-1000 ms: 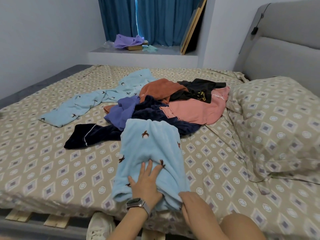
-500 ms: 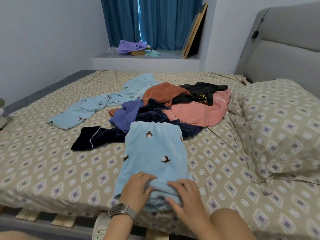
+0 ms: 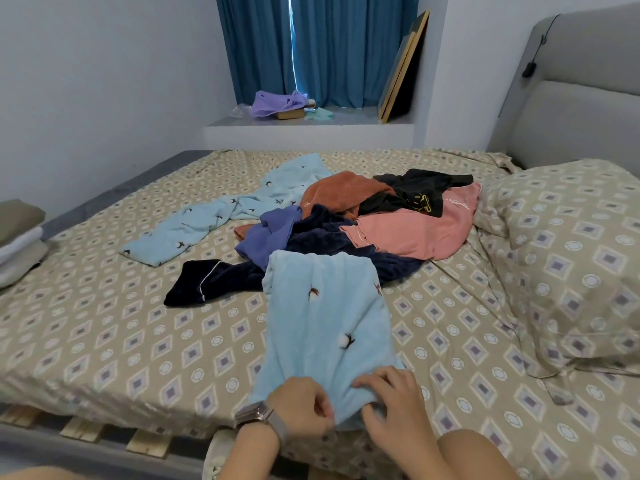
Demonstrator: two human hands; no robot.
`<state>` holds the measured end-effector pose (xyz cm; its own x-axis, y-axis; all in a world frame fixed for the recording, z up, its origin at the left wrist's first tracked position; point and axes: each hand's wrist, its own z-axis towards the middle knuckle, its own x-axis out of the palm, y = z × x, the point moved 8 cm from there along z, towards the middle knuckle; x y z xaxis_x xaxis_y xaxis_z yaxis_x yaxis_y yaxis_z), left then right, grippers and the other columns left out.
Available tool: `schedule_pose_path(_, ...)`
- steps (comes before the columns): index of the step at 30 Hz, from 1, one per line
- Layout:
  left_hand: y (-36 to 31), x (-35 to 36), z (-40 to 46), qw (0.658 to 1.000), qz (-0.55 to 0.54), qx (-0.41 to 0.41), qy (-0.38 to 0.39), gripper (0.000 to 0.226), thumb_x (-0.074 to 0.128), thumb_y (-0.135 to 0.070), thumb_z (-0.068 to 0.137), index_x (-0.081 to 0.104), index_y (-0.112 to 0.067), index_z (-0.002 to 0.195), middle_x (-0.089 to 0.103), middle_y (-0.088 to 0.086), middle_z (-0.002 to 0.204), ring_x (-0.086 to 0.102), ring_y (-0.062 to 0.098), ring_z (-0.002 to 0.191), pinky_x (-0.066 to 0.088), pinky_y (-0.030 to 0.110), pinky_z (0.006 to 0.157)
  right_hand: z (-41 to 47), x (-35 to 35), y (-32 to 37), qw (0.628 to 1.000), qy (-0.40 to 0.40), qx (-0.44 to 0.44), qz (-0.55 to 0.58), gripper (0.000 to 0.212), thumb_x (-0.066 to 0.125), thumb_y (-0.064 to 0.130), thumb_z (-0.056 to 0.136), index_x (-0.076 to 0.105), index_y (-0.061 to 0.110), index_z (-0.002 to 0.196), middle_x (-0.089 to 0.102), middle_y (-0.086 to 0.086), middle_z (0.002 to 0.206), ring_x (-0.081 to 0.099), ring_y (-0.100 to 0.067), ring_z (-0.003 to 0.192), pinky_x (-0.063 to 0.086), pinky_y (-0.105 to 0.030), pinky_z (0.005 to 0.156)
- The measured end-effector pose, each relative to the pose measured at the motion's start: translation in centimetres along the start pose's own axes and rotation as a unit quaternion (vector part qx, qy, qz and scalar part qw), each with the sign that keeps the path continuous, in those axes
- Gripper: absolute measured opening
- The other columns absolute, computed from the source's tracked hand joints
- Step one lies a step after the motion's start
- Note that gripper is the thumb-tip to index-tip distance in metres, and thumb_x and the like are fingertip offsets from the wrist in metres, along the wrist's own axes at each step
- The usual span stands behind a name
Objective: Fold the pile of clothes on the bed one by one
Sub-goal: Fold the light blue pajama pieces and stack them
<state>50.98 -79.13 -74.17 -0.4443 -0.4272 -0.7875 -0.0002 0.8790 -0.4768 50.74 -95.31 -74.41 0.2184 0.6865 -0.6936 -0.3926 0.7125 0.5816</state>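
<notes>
A light blue fleece garment (image 3: 325, 323) with small bird prints lies folded lengthwise near the bed's front edge. My left hand (image 3: 301, 405), with a watch on the wrist, grips its near end, fingers curled into the cloth. My right hand (image 3: 394, 407) pinches the same end just to the right. Behind it sits the pile (image 3: 363, 220): dark navy, purple, rust, black and pink clothes. A matching light blue piece (image 3: 221, 216) stretches out to the pile's left.
The patterned bed sheet (image 3: 104, 323) covers the bed, with a pillow (image 3: 571, 254) at right below the grey headboard (image 3: 571, 109). Folded grey and white cloth (image 3: 20, 237) is stacked at the left edge. A window ledge (image 3: 311, 126) with curtains is behind.
My left hand went from lying flat on the blue garment to gripping its near end. My right hand came up on top and pinched the same end. The view tilted up slightly.
</notes>
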Motion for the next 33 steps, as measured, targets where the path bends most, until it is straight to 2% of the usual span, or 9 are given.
schedule_pose_path(4,-1.0,-7.3,2.7,0.998,0.055,-0.027,-0.02,0.024,0.057,-0.042,0.072,0.066,-0.02,0.068,0.065,-0.002,0.068,0.063,0.016,0.07,0.053,0.028,0.069,1.1,-1.6,0.9,0.998,-0.012,-0.026,0.062,0.018,0.048,0.039,0.077,0.062,0.049,0.084,0.059,0.025,0.081,0.047,0.001,0.085,0.041,-0.027,0.077)
schedule_pose_path(7,-0.6,-14.2,5.5,0.974,0.11,-0.048,-0.189,0.026,0.055,-0.043,0.087,0.068,-0.02,0.089,0.069,0.001,0.092,0.066,0.024,0.09,0.053,0.032,0.075,4.4,-3.7,-0.4,0.972,-0.071,0.087,0.207,0.029,0.044,0.043,0.085,0.064,0.047,0.065,0.067,0.023,0.077,0.057,-0.001,0.082,0.04,-0.018,0.075)
schedule_pose_path(9,1.5,-17.3,6.6,0.951,0.042,-0.083,-0.293,0.027,0.056,-0.041,0.089,0.063,-0.017,0.099,0.066,0.003,0.103,0.063,0.027,0.097,0.049,0.033,0.075,6.9,-4.2,-2.8,0.931,-0.119,0.193,0.286,0.023,0.053,0.036,0.094,0.068,0.041,0.076,0.068,0.015,0.08,0.06,-0.002,0.083,0.043,-0.02,0.075)
schedule_pose_path(11,4.2,-18.7,7.5,0.926,-0.054,-0.119,-0.355,0.034,0.059,-0.041,0.088,0.056,-0.009,0.08,0.065,0.017,0.096,0.062,0.037,0.093,0.044,0.035,0.066,9.0,-3.5,-5.4,0.898,-0.127,0.268,0.325,0.009,0.06,0.03,0.094,0.066,0.036,0.095,0.067,0.011,0.089,0.061,-0.007,0.087,0.045,-0.026,0.075)
schedule_pose_path(14,6.9,-17.0,9.5,0.892,-0.211,-0.178,-0.358,0.056,0.061,-0.052,0.085,0.057,0.004,0.078,0.061,0.029,0.092,0.061,0.042,0.093,0.049,0.043,0.073,11.5,-1.4,-8.0,0.877,-0.109,0.307,0.354,0.016,0.062,0.031,0.093,0.061,0.031,0.109,0.062,0.011,0.102,0.057,-0.003,0.091,0.043,-0.021,0.07)
schedule_pose_path(18,6.8,-14.1,12.0,0.895,-0.255,-0.167,-0.326,0.047,0.055,-0.059,0.087,0.061,-0.013,0.08,0.064,0.006,0.083,0.059,0.028,0.081,0.039,0.031,0.063,15.6,0.6,-9.6,0.872,-0.104,0.306,0.368,0.01,0.058,0.03,0.096,0.063,0.034,0.104,0.064,0.014,0.108,0.058,0.003,0.098,0.042,-0.014,0.073)
schedule_pose_path(25,9.2,-13.6,13.5,0.854,-0.31,-0.188,-0.373,0.046,0.046,-0.039,0.099,0.052,-0.008,0.065,0.057,0.008,0.076,0.052,0.029,0.077,0.038,0.032,0.066,21.4,5.4,-10.2,0.896,0.132,0.272,0.326,0.026,0.054,0.045,0.096,0.069,0.032,0.113,0.071,0.014,0.107,0.064,-0.005,0.099,0.049,-0.027,0.088)
schedule_pose_path(30,13.7,-11.4,12.9,0.79,-0.415,-0.264,-0.364,0.037,0.047,-0.04,0.098,0.061,-0.005,0.099,0.058,0.013,0.102,0.053,0.029,0.091,0.041,0.032,0.082,22.1,5.0,-11.8,0.902,0.063,0.263,0.337,0.028,0.058,0.03,0.097,0.07,0.006,0.089,0.068,-0.004,0.076,0.059,-0.015,0.065,0.045,-0.028,0.065)
schedule_pose_path(33,13.2,-11.3,12.4,0.799,-0.399,-0.269,-0.36,0.041,0.045,-0.038,0.1,0.063,-0.001,0.103,0.06,0.017,0.107,0.056,0.035,0.102,0.037,0.03,0.082,21.8,4.9,-12.3,0.911,0.048,0.275,0.303,0.041,0.059,0.034,0.096,0.063,-0.007,0.093,0.063,-0.007,0.077,0.056,-0.019,0.071,0.043,-0.032,0.07)
